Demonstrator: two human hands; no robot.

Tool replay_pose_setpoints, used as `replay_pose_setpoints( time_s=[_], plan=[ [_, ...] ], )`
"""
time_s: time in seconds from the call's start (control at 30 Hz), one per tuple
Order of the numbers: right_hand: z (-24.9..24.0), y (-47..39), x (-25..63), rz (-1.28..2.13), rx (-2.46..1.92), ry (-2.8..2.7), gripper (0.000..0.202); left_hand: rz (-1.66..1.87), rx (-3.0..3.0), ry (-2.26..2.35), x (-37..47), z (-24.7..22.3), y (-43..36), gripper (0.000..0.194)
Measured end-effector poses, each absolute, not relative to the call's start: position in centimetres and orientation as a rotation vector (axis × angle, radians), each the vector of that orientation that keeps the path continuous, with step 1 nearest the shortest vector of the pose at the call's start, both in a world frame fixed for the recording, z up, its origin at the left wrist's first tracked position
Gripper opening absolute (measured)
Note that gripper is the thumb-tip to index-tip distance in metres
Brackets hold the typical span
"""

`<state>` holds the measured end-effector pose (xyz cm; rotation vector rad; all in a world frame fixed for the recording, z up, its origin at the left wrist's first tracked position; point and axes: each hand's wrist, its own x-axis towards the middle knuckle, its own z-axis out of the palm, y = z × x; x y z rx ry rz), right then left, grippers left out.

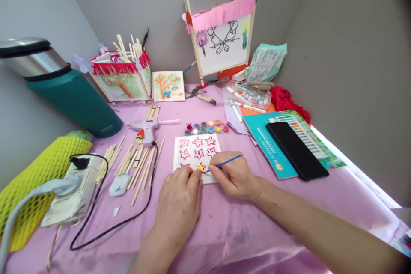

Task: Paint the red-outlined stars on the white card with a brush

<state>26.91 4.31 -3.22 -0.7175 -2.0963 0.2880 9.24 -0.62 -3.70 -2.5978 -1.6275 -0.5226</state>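
A thin blue-handled paintbrush (229,161) is pinched in my right hand (236,175), its tip at a yellow-filled star in the bottom row. That star is on a white square sheet (189,147) with rows of red-outlined stars; the others that show are unfilled. My left hand (180,195) lies over the sheet's lower left part, fingers laid down on it and holding nothing. Both hands hide part of the bottom row. Just beyond the sheet stand two rows of small paint pots (203,128) in several colours.
Left are a glue gun (146,128) with a black cord, wooden sticks (141,165), a power strip (73,188) and a leaning green bottle (73,94). A black phone (297,150) lies on a teal book (266,145) at right. Pliers (202,94) and a hanging bird picture (221,45) are behind.
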Motion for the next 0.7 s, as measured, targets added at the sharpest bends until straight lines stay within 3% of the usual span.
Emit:
replay_pose_setpoints(
  time_s=[0.5, 0.7],
  plan=[
    [-3.19, 4.19, 27.23, 0.273, -0.79, -1.916, 0.019, -0.523, -2.593, -1.629, 9.25, -3.79, -0.57, 0.023],
    [-3.55, 4.26, 27.14, 0.331, -0.892, -1.833, 0.018, -0.726, -2.619, -1.602, 8.95, -3.69, -0.94, 0.023]
  ],
)
